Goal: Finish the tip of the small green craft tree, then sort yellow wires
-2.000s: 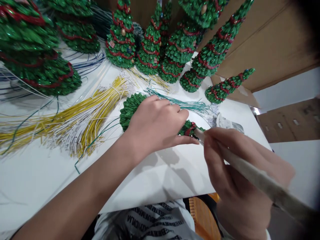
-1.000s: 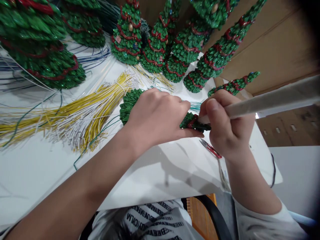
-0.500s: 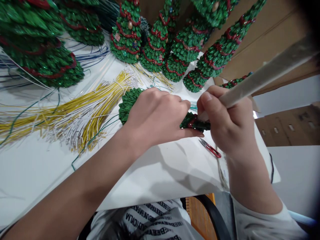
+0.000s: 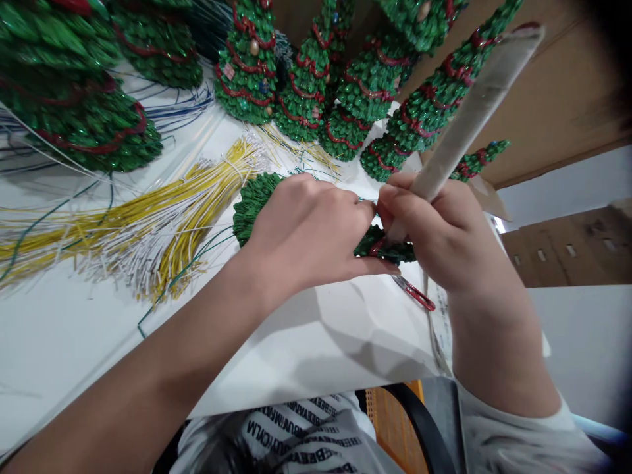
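Observation:
My left hand [image 4: 311, 230] is closed around a small green Christmas tree figurine [image 4: 254, 207] that lies on its side over the table. Its leafy wide end shows left of the fingers, and its narrow part with red garland pokes out to the right. In my right hand [image 4: 439, 237] is a long, pale, whitish stick-like tool [image 4: 474, 118], gripped like a pen. The tool's lower end meets the narrow part of the tree; its exact tip is hard to make out. Thread snips with red handles [image 4: 417, 294] lie just below the hands.
Several finished Christmas trees [image 4: 247, 66] with red garlands stand along the back. A bundle of yellow and white wires [image 4: 187, 210] covers the left of the white table [image 4: 316, 342]. Cardboard [image 4: 557, 99] rises at the right, and a chair armrest [image 4: 419, 421] is near the front edge.
My right hand has shifted slightly left, and the pale tool has swung more upright, its top end now in view. My left hand and the tree have barely moved.

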`<action>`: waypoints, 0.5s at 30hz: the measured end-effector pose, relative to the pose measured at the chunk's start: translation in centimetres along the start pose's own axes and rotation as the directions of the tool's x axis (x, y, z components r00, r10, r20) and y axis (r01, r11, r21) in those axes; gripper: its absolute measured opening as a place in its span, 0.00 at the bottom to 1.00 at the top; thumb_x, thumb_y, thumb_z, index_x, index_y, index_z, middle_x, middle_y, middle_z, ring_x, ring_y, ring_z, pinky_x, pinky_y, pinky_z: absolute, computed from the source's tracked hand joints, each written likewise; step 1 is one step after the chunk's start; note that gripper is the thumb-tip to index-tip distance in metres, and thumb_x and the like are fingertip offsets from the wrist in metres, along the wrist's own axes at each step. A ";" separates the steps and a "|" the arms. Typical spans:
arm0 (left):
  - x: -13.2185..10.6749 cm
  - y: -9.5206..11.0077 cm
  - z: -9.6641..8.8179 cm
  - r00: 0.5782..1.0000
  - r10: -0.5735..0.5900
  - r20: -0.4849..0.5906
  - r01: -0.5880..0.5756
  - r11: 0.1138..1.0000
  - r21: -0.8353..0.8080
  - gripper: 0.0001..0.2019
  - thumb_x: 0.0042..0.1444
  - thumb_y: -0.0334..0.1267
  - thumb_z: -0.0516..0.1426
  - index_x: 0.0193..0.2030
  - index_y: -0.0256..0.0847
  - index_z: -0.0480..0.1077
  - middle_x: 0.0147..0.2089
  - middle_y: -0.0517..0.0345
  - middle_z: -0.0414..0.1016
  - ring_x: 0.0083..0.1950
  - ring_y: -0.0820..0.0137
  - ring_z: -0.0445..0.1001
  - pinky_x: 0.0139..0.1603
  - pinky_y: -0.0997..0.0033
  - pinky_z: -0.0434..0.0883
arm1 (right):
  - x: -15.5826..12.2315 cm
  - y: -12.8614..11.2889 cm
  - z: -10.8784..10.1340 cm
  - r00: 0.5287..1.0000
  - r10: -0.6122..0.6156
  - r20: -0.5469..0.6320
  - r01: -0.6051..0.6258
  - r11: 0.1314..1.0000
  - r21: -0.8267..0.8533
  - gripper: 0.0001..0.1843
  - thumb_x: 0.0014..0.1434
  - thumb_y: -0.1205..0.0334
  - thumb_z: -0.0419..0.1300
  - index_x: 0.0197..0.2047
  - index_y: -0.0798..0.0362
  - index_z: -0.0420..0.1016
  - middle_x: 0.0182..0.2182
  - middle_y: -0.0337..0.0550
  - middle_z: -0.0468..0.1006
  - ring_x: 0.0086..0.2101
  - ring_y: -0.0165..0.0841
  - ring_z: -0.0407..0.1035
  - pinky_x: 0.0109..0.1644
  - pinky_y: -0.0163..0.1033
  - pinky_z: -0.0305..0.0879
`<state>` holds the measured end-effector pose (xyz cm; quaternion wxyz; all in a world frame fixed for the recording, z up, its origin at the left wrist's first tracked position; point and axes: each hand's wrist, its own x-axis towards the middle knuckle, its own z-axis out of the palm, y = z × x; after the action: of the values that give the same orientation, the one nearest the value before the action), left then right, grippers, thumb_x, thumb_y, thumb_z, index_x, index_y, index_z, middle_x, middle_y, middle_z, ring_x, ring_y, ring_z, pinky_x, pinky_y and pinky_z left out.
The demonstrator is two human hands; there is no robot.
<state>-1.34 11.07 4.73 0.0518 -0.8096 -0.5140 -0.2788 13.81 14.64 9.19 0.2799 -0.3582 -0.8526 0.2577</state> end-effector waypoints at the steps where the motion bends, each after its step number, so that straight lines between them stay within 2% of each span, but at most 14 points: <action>1: 0.0 0.0 -0.1 1.000 -0.005 0.010 0.005 1.000 -0.004 0.29 0.51 0.66 0.56 0.37 0.38 0.78 0.32 0.51 0.80 0.36 0.56 0.79 0.34 0.61 0.63 | -0.1 0.0 0.0 1.000 0.002 -0.016 -0.001 0.999 0.042 0.19 0.62 0.68 0.53 0.19 0.52 0.61 0.16 0.32 0.59 0.19 0.23 0.54 0.20 0.31 0.49; 4: 0.0 0.1 -0.3 1.000 -0.020 0.021 0.020 0.999 -0.025 0.27 0.51 0.64 0.58 0.37 0.39 0.77 0.33 0.52 0.80 0.36 0.57 0.79 0.34 0.62 0.63 | -0.9 0.0 -0.1 0.987 -0.030 -0.158 0.058 0.983 0.175 0.17 0.65 0.65 0.56 0.22 0.52 0.68 0.17 0.32 0.62 0.18 0.22 0.54 0.19 0.33 0.50; 6: 0.0 0.2 -0.3 1.000 -0.015 0.009 0.016 1.000 -0.027 0.26 0.51 0.64 0.58 0.36 0.39 0.77 0.33 0.53 0.81 0.36 0.58 0.79 0.34 0.63 0.62 | -1.8 -0.3 0.0 0.963 -0.055 -0.263 0.112 0.972 0.205 0.13 0.64 0.65 0.58 0.26 0.50 0.72 0.19 0.33 0.66 0.18 0.24 0.58 0.20 0.35 0.53; 9: 0.0 0.3 -0.2 1.000 -0.006 0.002 0.006 1.000 -0.021 0.26 0.49 0.65 0.59 0.35 0.40 0.77 0.32 0.54 0.80 0.36 0.59 0.79 0.34 0.63 0.62 | -3.4 -0.7 0.2 0.925 -0.065 -0.373 0.129 0.980 0.149 0.05 0.60 0.66 0.61 0.34 0.47 0.76 0.25 0.36 0.72 0.22 0.29 0.66 0.22 0.39 0.58; 12: -0.1 0.3 0.0 1.000 0.001 0.008 -0.001 1.000 -0.004 0.28 0.49 0.66 0.57 0.34 0.40 0.77 0.30 0.54 0.79 0.35 0.60 0.78 0.33 0.64 0.61 | -5.1 -0.7 0.2 0.896 -0.046 -0.441 0.081 0.995 0.061 0.07 0.58 0.66 0.64 0.39 0.45 0.76 0.28 0.36 0.76 0.26 0.33 0.71 0.26 0.40 0.63; 15: -0.1 0.3 0.0 1.000 0.006 0.001 -0.006 1.000 0.012 0.28 0.50 0.67 0.57 0.34 0.40 0.76 0.30 0.54 0.79 0.34 0.60 0.78 0.33 0.64 0.60 | -6.5 -0.2 -0.1 0.906 -0.089 -0.414 0.056 0.994 -0.091 0.08 0.56 0.67 0.66 0.39 0.46 0.76 0.30 0.35 0.79 0.28 0.31 0.72 0.28 0.39 0.63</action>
<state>-1.15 10.86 4.73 0.0573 -0.8109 -0.5132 -0.2753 17.59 9.65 7.53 0.4508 -0.3835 -0.7953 0.1315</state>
